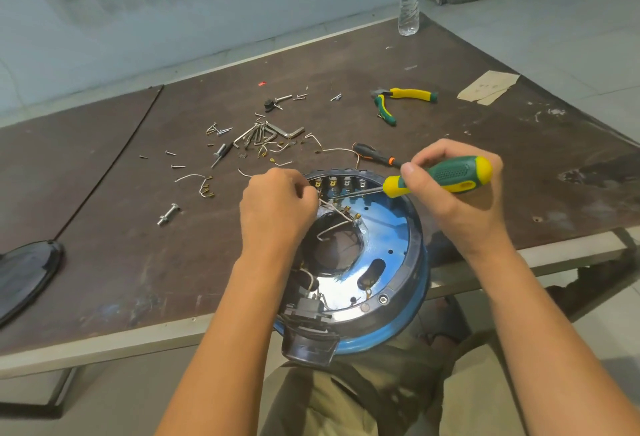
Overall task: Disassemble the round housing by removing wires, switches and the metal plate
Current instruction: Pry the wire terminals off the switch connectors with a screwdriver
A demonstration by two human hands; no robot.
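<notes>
The left hand (277, 207) has its fingers curled in and seems to pinch a thin white wire (336, 210). The right hand (457, 193) is wrapped tight around a green and yellow plastic screwdriver (446, 174), and its metal tip points at the left fingers, by the row of small metal switches (341, 183). If the tip slips, it may poke those fingers. Under both hands sits the round blue and black housing (420, 255) with its shiny metal plate (384, 224). It hangs over the near edge of the brown table (138, 245), so a hard push may tip it off. A hard tug may snap the wire. Past the hands lie loose little screws (216, 130) that may roll away.
</notes>
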